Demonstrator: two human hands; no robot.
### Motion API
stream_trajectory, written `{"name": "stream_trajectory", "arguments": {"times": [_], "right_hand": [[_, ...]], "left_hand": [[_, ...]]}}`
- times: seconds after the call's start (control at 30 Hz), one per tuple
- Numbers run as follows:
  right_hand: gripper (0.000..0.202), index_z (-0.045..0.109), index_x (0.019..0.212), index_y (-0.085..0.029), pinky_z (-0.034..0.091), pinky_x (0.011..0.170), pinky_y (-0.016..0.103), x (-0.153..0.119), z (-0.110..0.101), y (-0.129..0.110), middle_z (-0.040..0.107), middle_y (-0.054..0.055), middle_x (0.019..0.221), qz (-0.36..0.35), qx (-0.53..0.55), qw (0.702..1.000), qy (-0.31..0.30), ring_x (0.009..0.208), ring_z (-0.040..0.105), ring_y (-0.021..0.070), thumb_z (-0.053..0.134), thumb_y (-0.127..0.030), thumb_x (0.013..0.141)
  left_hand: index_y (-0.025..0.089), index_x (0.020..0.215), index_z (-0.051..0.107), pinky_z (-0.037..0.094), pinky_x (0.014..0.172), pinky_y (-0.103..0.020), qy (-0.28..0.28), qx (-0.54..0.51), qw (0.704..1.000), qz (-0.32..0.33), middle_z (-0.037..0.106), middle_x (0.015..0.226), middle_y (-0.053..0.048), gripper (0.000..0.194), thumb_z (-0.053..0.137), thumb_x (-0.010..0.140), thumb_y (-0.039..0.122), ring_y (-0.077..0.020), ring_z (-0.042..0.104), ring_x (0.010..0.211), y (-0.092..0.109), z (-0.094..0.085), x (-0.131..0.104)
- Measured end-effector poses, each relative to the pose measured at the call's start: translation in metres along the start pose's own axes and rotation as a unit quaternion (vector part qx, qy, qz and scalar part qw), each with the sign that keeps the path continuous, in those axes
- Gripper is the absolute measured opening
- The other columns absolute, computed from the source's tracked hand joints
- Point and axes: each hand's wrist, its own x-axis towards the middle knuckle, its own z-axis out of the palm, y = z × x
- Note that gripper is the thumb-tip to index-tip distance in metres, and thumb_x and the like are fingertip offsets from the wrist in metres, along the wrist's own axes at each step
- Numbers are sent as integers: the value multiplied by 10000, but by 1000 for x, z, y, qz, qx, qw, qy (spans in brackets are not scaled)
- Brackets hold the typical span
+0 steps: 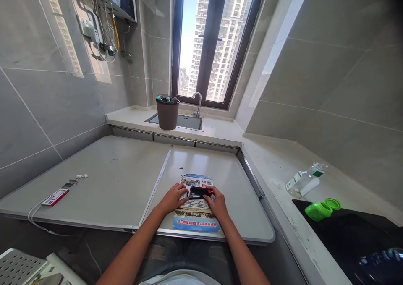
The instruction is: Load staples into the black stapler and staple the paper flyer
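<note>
A black rounded object (200, 190) with a red bit at its right end lies across a printed leaflet (197, 224). Just below it, and close against it, is a slimmer dark object (195, 196) with a pale left end; I cannot tell the exact kind of either. My left hand (174, 197) rests at their left ends, fingers bent, thumb and fingertips at the slim one. On the other side my right hand (217, 202) closes thumb and fingers around the right end by the red bit. Both hands lie low over the leaflet, on a white folding table (239, 184).
A red-and-white package (58, 197) with a white cable lies at the table's left. Behind, a brown bucket (168, 115) stands by the sink (189, 122) and faucet (198, 102). Right, the counter holds a clear bottle (310, 178), an open green jar (318, 210) and a dark blue bottle (382, 264).
</note>
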Motion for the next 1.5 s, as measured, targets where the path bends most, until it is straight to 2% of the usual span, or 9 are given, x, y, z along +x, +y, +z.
{"name": "stream_trajectory", "arguments": {"times": [0.2, 0.33, 0.47, 0.63, 0.8, 0.87, 1.03, 1.23, 1.5], "right_hand": [[370, 832, 1012, -219, 588, 1027, 540, 0, 5, 11, 831, 108, 1082, 78, 30, 994, 70, 1026, 784, 338, 814, -472, 743], [366, 851, 937, -214, 601, 1021, 540, 2, 6, 15, 836, 118, 1035, 97, 60, 991, 75, 1006, 797, 351, 841, -495, 702], [341, 833, 1067, -232, 606, 1003, 521, 1, 2, 7, 825, 105, 1104, 60, -2, 997, 53, 1049, 780, 331, 794, -427, 790], [547, 715, 1321, -242, 549, 1089, 489, 6, 5, -3, 749, 107, 1305, -33, -59, 997, -37, 1218, 705, 296, 792, -249, 779], [284, 721, 1074, -227, 572, 984, 469, 1, 11, -15, 769, 87, 1116, -63, -141, 988, -25, 1075, 710, 291, 740, -165, 798], [253, 707, 1010, -231, 567, 971, 470, -4, 12, -24, 747, 83, 1059, -124, -173, 977, -4, 1070, 679, 294, 683, -94, 800], [543, 715, 1161, -252, 530, 1100, 519, -14, 18, -47, 716, 98, 1220, -280, -200, 939, 1, 1248, 608, 301, 521, 47, 751], [598, 666, 1389, -291, 560, 1045, 500, -12, 27, -56, 755, 54, 1312, -348, -238, 906, 34, 1268, 635, 278, 452, 17, 924], [476, 662, 1433, -333, 539, 1042, 461, -15, 39, -55, 776, 44, 1296, -366, -276, 889, 18, 1289, 661, 264, 479, -98, 1062]], "left_hand": [[248, 1181, 750, 466, 1016, -454, 10, -37, 999, -5, 668, 1208, -116, 254, 700, 952, 346, -305, 568, 1148, -3, 1, 0], [245, 1158, 760, 458, 1031, -453, 22, -63, 998, -14, 674, 1189, -115, 254, 739, 917, 322, -302, 574, 1142, -6, 2, -1], [244, 1178, 759, 465, 1027, -437, 14, -55, 998, -19, 675, 1207, -116, 260, 723, 934, 328, -302, 574, 1159, -6, 1, 0], [242, 1116, 794, 456, 1005, -433, 9, -45, 999, -23, 709, 1121, -115, 204, 688, 969, 337, -302, 619, 1103, -5, 0, 0], [248, 1118, 789, 474, 1016, -399, 50, -131, 989, -47, 738, 1160, -91, 204, 680, 964, 323, -278, 667, 1099, -2, -5, -2], [228, 1102, 768, 509, 922, -363, 68, -192, 976, -71, 754, 1067, -71, 216, 679, 963, 366, -248, 688, 972, -1, -9, -1], [162, 1037, 709, 470, 644, -279, 38, -357, 925, -127, 686, 837, -23, 411, 752, 894, 545, -147, 585, 630, -6, -14, 1], [146, 1055, 681, 506, 683, -283, 36, -489, 859, -145, 666, 817, -22, 548, 814, 825, 625, -141, 620, 649, -13, -19, 4], [139, 1021, 694, 527, 725, -269, 47, -574, 787, -223, 699, 948, -57, 580, 818, 812, 665, -141, 638, 753, -12, -12, 2]]}}
